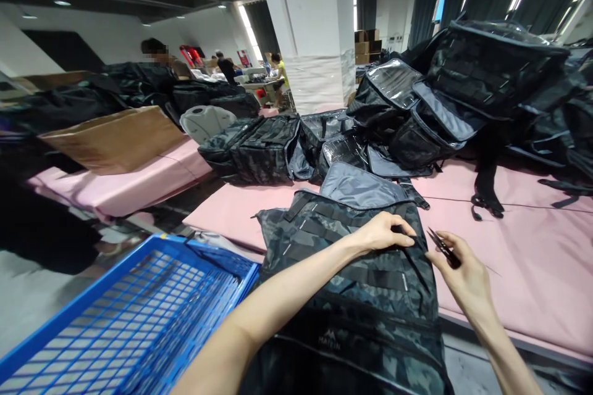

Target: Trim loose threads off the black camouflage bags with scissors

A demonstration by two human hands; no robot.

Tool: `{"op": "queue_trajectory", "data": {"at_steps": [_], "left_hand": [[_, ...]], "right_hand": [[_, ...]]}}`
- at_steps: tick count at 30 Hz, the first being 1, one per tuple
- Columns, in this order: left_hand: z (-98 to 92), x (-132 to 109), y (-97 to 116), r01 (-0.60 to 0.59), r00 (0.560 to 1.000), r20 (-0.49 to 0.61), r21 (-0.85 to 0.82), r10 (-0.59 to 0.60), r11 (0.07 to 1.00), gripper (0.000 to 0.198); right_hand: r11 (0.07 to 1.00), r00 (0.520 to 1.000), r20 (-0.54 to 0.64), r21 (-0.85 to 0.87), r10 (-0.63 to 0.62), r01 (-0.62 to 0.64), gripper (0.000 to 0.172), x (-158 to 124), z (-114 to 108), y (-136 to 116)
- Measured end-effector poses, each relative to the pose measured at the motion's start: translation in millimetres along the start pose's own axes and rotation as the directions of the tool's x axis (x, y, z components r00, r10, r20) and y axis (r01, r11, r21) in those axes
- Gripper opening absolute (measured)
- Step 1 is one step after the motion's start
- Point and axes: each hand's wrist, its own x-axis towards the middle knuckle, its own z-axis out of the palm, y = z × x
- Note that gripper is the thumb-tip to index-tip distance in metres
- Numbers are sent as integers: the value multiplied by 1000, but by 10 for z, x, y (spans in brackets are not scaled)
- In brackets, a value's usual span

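Note:
A dark camouflage backpack [343, 278] with a small white logo lies before me, its grey-lined flap [361, 188] folded out at the far end. My left hand [386, 231] reaches across it, thumb and fingers pinched together at the fabric near the right edge. Whether a thread is in that pinch is too small to tell. My right hand [466, 268] is closed around small dark thread snips [447, 250], with the pointed blades toward the bag, just off its right side.
A pink-covered table [532, 259] carries piled backpacks [495, 68] at the back right and more backpacks [269, 148] behind mine. To the left stand a blue plastic crate [88, 296] and a cardboard box [115, 139]. A white pillar [310, 31] rises behind; people work farther back.

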Motion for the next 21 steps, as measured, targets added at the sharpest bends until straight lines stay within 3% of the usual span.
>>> {"op": "queue_trajectory", "data": {"at_steps": [3, 6, 8, 11, 15, 17, 19, 21], "left_hand": [[11, 2, -11, 72, 997, 6, -160, -72, 984, 14], [12, 13, -26, 111, 994, 19, -246, -110, 963, 15], [11, 24, -40, 123, 992, 24, -286, -122, 950, 15], [13, 39, -64, 142, 990, 34, -321, -138, 937, 16], [14, 36, -89, 143, 990, 37, -326, -139, 934, 16], [3, 21, -76, 119, 993, 33, -272, -114, 955, 17], [-7, 4, -34, 46, 999, 0, -172, -47, 984, 18], [1, -5, 28, -87, 990, -120, -47, 81, 995, 21]], "right_hand": [[922, 955, -34, -275, -294, 274, 32, -97, -14, 53], [734, 804, 2, -406, -595, 544, 17, -85, -18, 22], [639, 727, 61, -432, -684, 637, 12, -54, -23, -8], [596, 698, 112, -436, -707, 674, 11, -29, -25, -16], [645, 725, 106, -383, -681, 662, 9, -41, -10, 18], [739, 789, 69, -311, -610, 598, 10, -46, -5, 28], [863, 884, -6, -220, -467, 454, 15, -43, -18, 36], [954, 954, -109, -139, -280, 264, 23, -41, -62, 58]]}}
